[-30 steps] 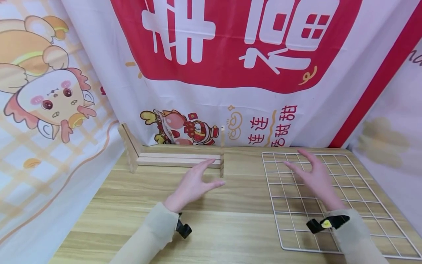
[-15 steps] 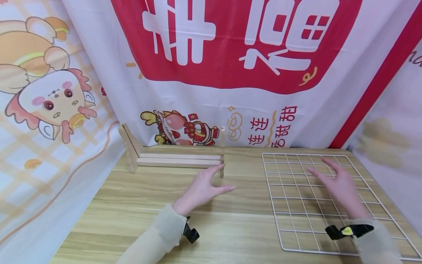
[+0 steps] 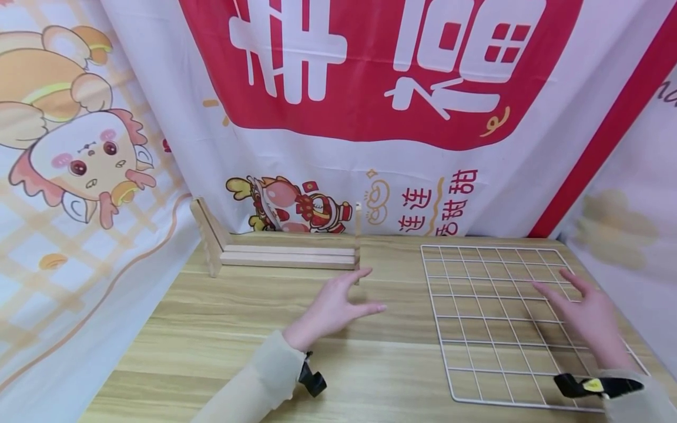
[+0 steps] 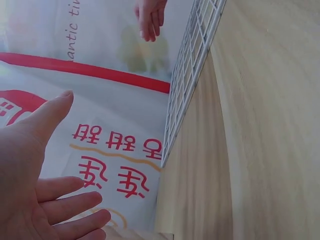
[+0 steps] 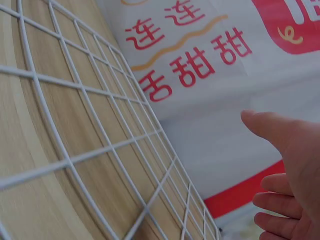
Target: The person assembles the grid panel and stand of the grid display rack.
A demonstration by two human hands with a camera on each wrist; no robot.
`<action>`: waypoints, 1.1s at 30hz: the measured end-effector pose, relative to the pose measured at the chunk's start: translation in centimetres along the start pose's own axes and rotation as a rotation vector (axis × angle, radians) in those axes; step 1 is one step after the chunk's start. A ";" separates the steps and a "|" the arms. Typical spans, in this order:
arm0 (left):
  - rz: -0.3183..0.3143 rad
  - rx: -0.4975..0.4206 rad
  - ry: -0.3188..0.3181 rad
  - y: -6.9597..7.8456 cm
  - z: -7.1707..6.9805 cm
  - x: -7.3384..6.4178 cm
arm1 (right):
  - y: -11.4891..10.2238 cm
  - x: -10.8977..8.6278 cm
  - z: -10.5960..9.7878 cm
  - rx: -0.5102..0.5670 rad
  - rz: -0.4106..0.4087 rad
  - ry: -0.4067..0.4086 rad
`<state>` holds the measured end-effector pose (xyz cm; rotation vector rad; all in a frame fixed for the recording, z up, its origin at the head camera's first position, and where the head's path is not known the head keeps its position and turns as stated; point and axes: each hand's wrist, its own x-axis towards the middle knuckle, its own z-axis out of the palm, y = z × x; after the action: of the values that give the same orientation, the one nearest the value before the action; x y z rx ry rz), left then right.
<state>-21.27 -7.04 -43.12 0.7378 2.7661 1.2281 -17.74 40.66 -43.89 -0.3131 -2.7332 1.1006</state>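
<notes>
My left hand (image 3: 328, 308) hovers over the wooden table, its thumb and fingers spread apart with nothing between them. Just beyond its fingertips stands a light wooden frame (image 3: 288, 258), with two upright end pieces joined by long bars. To the right, a white wire grid panel (image 3: 465, 341) lies flat on the table. Over its right part is my right hand (image 3: 589, 323), thumb and fingers apart and holding nothing. In the right wrist view the fingers (image 5: 277, 205) show relaxed beside the grid (image 5: 110, 145). The left wrist view shows the left palm (image 4: 20, 170) without any object.
A printed cloth (image 3: 317, 135) with red and white lettering hangs behind the table (image 3: 370, 376). More cloth hangs at the left (image 3: 84, 282) and right (image 3: 624, 194) sides, close to the table edges. The wooden frame stands near the back edge.
My right hand has moved right and toward me across the grid. The left hand has shifted slightly right and nearer. The frame and grid have stayed in place.
</notes>
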 end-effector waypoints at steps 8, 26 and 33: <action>-0.017 -0.077 -0.046 1.1 1.5 0.3 | 2.7 -0.3 -1.4 -0.032 0.075 0.011; -0.098 -0.394 -0.181 4.3 9.5 1.1 | 6.7 -0.3 -2.6 -0.128 0.137 -0.073; -0.198 -0.471 -0.183 4.6 11.1 1.5 | 7.6 -0.5 -2.6 -0.123 0.141 -0.101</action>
<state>-18.41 4.00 -47.25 0.4897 2.2127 1.5869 -15.69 47.58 -47.39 -0.4879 -2.9141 1.0093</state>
